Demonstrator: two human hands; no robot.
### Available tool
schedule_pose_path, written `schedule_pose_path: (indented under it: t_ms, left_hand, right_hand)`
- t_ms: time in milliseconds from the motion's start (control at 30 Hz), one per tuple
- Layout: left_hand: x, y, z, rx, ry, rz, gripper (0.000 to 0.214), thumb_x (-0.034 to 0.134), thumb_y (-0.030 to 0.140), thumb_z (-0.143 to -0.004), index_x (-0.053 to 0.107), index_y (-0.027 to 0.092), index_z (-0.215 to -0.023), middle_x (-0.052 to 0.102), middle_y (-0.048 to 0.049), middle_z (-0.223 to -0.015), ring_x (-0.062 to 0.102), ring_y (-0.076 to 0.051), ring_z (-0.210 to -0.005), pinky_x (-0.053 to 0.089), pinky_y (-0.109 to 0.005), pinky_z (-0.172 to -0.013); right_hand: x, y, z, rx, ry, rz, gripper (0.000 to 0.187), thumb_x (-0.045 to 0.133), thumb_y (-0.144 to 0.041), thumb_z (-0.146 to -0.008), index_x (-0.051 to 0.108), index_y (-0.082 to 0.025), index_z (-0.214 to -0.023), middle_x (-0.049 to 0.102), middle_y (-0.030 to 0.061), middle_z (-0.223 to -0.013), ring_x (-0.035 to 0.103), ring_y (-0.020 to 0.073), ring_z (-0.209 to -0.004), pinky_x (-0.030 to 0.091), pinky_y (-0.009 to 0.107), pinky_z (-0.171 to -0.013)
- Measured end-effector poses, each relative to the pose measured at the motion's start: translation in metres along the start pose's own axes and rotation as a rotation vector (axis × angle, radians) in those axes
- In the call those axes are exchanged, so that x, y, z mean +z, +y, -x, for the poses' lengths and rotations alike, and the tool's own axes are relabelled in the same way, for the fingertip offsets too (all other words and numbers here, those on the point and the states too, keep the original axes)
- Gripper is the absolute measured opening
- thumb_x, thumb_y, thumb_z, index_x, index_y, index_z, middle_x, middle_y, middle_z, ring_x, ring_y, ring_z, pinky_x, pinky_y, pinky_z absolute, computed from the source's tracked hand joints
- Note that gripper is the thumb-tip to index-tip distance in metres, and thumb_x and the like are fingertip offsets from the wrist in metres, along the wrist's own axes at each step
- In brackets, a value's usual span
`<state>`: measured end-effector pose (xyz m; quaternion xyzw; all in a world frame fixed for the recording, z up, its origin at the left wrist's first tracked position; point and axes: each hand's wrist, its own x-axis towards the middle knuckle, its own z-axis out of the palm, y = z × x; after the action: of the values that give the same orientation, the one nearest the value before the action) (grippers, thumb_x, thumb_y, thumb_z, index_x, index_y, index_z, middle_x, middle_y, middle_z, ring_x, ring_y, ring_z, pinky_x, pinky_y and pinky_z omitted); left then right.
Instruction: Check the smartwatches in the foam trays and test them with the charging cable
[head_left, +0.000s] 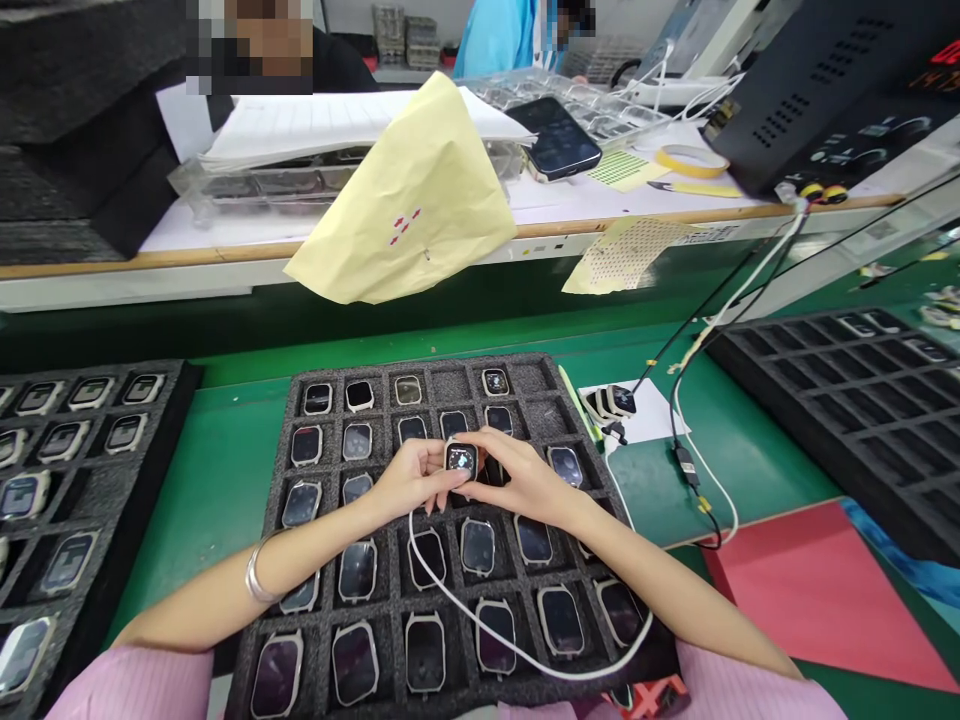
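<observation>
Above the middle of a dark foam tray (pixel 536 378), a smartwatch case (pixel 460 458) with a lit screen is held up between both hands. My left hand (pixel 411 474) grips its left side, the thumb along the lower edge. The fingers of my right hand (pixel 517 474) close round its right side, with the thumb at the lower right corner. From under my left hand a white cable (pixel 480 622) loops down over the tray and back up to the right. Whether it joins the watch is hidden by my fingers. Strapless watch cases (pixel 478 547) lie face up in most compartments.
Further foam trays stand left (pixel 105 490) and right (pixel 832 400). Several watches (pixel 611 402) with cables sit on white paper. A red sheet (pixel 825 590) lies at right. On the shelf are a phone (pixel 559 138), yellow tape (pixel 691 161) and a black power supply (pixel 832 100). Two people are behind.
</observation>
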<state>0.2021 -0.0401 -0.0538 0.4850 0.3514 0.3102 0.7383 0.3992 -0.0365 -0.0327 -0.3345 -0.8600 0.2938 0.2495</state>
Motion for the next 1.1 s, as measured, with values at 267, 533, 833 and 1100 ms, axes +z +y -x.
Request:
schedule_pose_path:
  t_ms: [267,533,833,1100]
  left_hand:
    - [0.001,-0.005,-0.002,-0.005,0.006,-0.036,0.039,0.075,0.043,-0.07,0.063,0.01,-0.088,0.062,-0.0007,-0.066,0.048,-0.007,-0.044,0.037,-0.018,-0.041]
    - [-0.001,-0.009,-0.005,0.026,-0.058,-0.085,0.042,0.071,0.046,-0.075,0.062,0.011,-0.096,0.065,-0.0069,-0.088,0.06,-0.019,-0.082,0.045,-0.03,-0.077]
    - [0.001,-0.008,0.005,-0.017,-0.082,-0.254,0.043,0.045,0.055,-0.091,0.057,0.015,-0.102,0.055,-0.0014,-0.082,0.044,-0.011,-0.063,0.038,-0.023,-0.059]
    - [0.005,-0.003,0.012,-0.053,0.04,-0.145,0.041,0.07,0.049,-0.075,0.063,0.018,-0.102,0.066,-0.0042,-0.087,0.057,-0.015,-0.068,0.046,-0.023,-0.059]
  right_hand:
    - [0.001,0.0,0.002,0.0,-0.031,0.072,0.045,0.066,-0.033,-0.088,0.046,-0.019,-0.126,0.061,0.0083,-0.101,0.06,0.0242,-0.09,0.051,0.038,-0.077]
    - [-0.002,-0.006,0.0,0.007,-0.022,0.055,0.037,0.067,-0.03,-0.086,0.052,-0.017,-0.118,0.057,0.0097,-0.103,0.058,0.0239,-0.093,0.052,0.037,-0.078]
    - [-0.077,0.041,0.023,0.136,0.135,0.285,0.034,0.07,-0.032,-0.083,0.06,-0.017,-0.112,0.061,0.0096,-0.104,0.058,0.0268,-0.101,0.046,0.045,-0.091]
    - [-0.078,0.026,0.023,0.178,-0.123,0.551,0.043,0.069,-0.025,-0.085,0.056,-0.013,-0.124,0.057,0.014,-0.12,0.053,0.0264,-0.112,0.044,0.041,-0.094]
